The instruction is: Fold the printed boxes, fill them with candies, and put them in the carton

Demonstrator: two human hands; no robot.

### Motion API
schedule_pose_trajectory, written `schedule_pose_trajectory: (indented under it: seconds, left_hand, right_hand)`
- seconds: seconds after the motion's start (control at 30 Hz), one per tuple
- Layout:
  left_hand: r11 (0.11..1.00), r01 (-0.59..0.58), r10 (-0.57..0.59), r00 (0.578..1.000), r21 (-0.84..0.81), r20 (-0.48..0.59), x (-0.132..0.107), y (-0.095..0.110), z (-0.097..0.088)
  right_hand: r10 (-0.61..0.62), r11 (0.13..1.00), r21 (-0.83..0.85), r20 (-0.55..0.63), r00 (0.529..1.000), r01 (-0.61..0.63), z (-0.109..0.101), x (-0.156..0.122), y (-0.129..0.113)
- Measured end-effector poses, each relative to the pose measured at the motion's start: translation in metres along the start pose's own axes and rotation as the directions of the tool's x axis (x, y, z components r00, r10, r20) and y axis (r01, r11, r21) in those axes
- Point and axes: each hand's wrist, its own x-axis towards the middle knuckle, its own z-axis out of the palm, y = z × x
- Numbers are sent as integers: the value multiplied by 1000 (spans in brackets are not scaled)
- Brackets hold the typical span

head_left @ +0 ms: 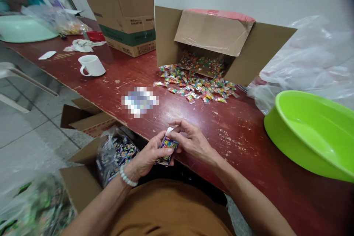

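Note:
My left hand (148,156) and my right hand (190,140) meet at the near edge of the red-brown table (238,136). Both are closed on a small dark packet with colourful print (167,149). The left fingers wrap its lower part. The right fingers pinch its top, where a small white piece (169,130) shows. A white bead bracelet (126,178) circles my left wrist. A heap of small colourful wrapped candies (197,83) spills out of a tipped cardboard box (221,42) farther back on the table.
A lime green basin (312,132) sits at the right under clear plastic sheeting (309,59). A white mug (91,65), a second cardboard box (127,16) and a pale green basin (23,27) stand at the left. An open carton holding a bag of dark packets (116,155) is on the floor.

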Motion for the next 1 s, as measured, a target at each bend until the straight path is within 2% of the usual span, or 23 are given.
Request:
schedule_pose_trajectory:
  seconds: [0.1,0.13,0.2,0.27,0.33,0.37,0.43,0.5,0.57,0.63,0.73,0.83,0.9,1.0]
  left_hand:
    - [991,30,-43,994,-132,-101,4,1,7]
    - [985,45,-65,991,-169,-118,5,1,9]
    - [979,48,-75,989,-197,-131,6,0,12]
    - [988,5,-28,988,-155,-152,8,-3,15]
    - [994,-60,42,981,-92,-189,9,-5,17]
    - [994,-83,66,976,-73,-208,10,-6,17]
    - [993,-70,46,973,-100,-224,11,-5,15]
    - [977,43,-77,984,-207,-158,11,-3,12]
    - [940,153,-180,982,-305,-61,11,-1,10]
    - [925,168,-195,980,-342,-46,11,0,9]
    - [948,90,-136,982,-307,-134,11,-3,11]
    - [965,50,-91,984,-256,-151,12,-7,12]
    - [971,39,-72,988,-234,-134,12,-9,11]
    - [970,50,-82,988,-236,-131,12,-8,8]
  right_hand:
    - [11,977,210,-160,987,23,2,-5,-1]
    - [48,960,281,-165,985,1,2,-6,0]
    - [148,907,405,-48,988,-116,5,-7,6]
    - [212,840,488,102,972,-234,11,-7,12]
    - [228,801,533,151,962,-273,17,-6,15]
    - [226,799,542,131,965,-260,20,-6,16]
    - [188,855,492,-2,982,-163,22,-7,16]
    - [43,962,274,-148,988,-1,21,-9,14]
    - [-135,991,-15,-162,977,135,18,-11,12]
    - [-179,977,-135,-101,979,164,15,-13,9]
    - [25,999,45,-71,997,-22,16,-11,8]
    - [180,955,241,-14,983,-172,20,-7,9]
    - [184,952,252,-8,983,-176,21,-5,10]
    - [68,993,103,-66,995,-61,19,-5,11]
